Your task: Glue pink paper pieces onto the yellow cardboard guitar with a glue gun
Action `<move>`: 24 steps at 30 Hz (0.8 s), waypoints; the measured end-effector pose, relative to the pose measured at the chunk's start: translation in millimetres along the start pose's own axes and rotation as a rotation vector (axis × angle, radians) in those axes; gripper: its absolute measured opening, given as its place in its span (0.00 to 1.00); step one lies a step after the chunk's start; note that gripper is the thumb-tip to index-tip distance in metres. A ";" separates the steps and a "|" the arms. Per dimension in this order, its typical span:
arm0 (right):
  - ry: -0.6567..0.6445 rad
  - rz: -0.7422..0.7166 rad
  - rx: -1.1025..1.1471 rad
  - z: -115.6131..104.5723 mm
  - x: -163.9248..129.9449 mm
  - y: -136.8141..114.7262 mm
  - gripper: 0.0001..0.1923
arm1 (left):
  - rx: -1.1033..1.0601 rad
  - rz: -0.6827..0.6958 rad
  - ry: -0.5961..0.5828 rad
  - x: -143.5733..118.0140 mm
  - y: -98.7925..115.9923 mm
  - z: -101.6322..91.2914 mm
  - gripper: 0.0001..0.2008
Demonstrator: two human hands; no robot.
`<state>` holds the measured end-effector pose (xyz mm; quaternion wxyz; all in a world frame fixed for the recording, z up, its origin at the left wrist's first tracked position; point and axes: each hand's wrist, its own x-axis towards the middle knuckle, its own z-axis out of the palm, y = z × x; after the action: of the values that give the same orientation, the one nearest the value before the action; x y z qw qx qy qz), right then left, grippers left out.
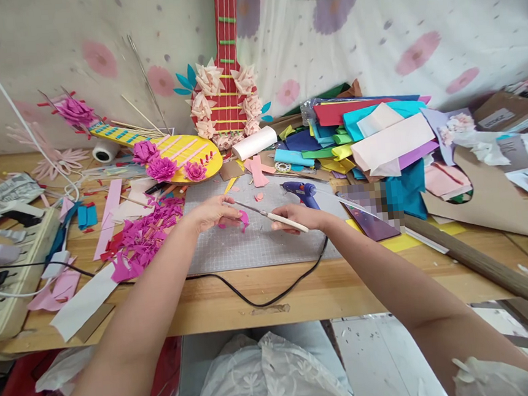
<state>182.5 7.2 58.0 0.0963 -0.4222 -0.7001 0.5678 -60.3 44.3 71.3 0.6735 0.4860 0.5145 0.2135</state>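
Observation:
My left hand [210, 214] pinches a small magenta paper piece [243, 219] just above the grey cutting mat [254, 242]. Cream-handled scissors [275, 215] sit in my right hand [299, 217], and their blades point left toward that piece. Both hands hover over the middle of the mat. A pile of magenta paper cuttings [141, 239] lies left of my left hand. A blue glue gun [301, 190] stands right behind my right hand, and its black cord [254, 291] trails across the wooden table edge.
A yellow paper guitar [181, 153] with magenta flowers lies at the back left, and a red one [228, 72] stands against the wall. Coloured paper sheets [373, 133] are stacked at the right. A power strip [6, 270] sits at far left, a wooden stick [473, 260] at right.

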 end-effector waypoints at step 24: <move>0.676 -0.114 0.555 33.0 49.1 -22.7 0.21 | -0.166 0.453 0.383 -7.1 -36.8 35.5 0.17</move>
<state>120.5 18.1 49.8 0.4611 -0.5030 -0.4722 0.5580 -38.8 7.3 42.5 0.5370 0.4827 0.4914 0.4869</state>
